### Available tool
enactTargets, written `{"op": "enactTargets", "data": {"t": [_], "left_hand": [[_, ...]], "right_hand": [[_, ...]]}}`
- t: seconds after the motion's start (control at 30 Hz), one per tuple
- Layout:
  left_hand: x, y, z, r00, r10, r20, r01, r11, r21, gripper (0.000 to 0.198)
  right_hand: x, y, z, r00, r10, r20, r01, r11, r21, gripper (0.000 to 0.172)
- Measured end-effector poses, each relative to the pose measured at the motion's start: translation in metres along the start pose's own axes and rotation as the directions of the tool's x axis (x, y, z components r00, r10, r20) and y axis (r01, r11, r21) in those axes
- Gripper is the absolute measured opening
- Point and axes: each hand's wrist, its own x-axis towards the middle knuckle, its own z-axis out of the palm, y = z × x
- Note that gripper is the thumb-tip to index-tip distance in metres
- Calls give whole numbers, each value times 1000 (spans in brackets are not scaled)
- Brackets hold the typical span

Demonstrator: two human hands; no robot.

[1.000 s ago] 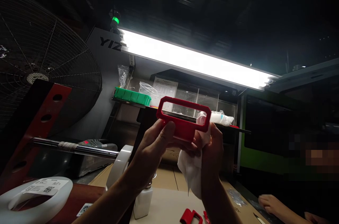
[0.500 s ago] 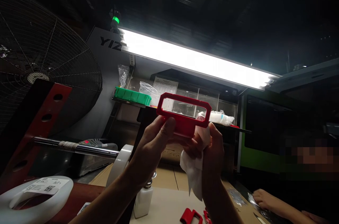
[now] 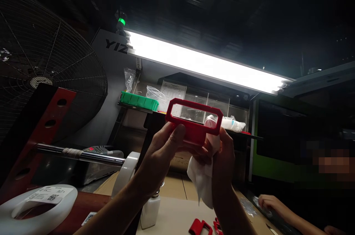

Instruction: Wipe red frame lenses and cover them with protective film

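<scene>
A red plastic part with a long rectangular frame (image 3: pixel 194 126) is held up in front of the lamp. My left hand (image 3: pixel 165 144) grips its lower left side, thumb pressed on the red body. My right hand (image 3: pixel 224 153) is closed around a white cloth (image 3: pixel 203 179), which hangs down below. One cloth-covered finger shows through the frame's right end, against the red part. Some fingers of both hands are hidden behind the part. Below lie other red plastic parts (image 3: pixel 196 226) on the pale work surface (image 3: pixel 172 212), beside a white dispenser bottle (image 3: pixel 150 211).
At left stand a large fan (image 3: pixel 41 79) and a red bracket with a metal bar (image 3: pixel 91 156) carrying a tape roll (image 3: pixel 124 175). A white film roll (image 3: pixel 63 205) sits nearer. A green bin (image 3: pixel 138 101) is on the shelf. A co-worker's hand (image 3: pixel 270 203) is at lower right.
The red part has shifted slightly right in my hands, and the cloth-covered finger shows a little higher inside the frame. The co-worker's hand has moved a bit left.
</scene>
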Motion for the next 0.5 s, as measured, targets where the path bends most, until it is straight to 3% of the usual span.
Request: {"op": "enactTargets", "data": {"t": [0.27, 0.5], "left_hand": [[1, -2, -1, 998, 21, 58, -23, 999, 42, 24], [1, 0, -1, 996, 28, 87, -32, 998, 53, 22]], "right_hand": [[5, -3, 2, 999, 12, -37, -15, 997, -72, 40], [23, -14, -11, 990, 134, -46, -141, 969, -202, 35]]}}
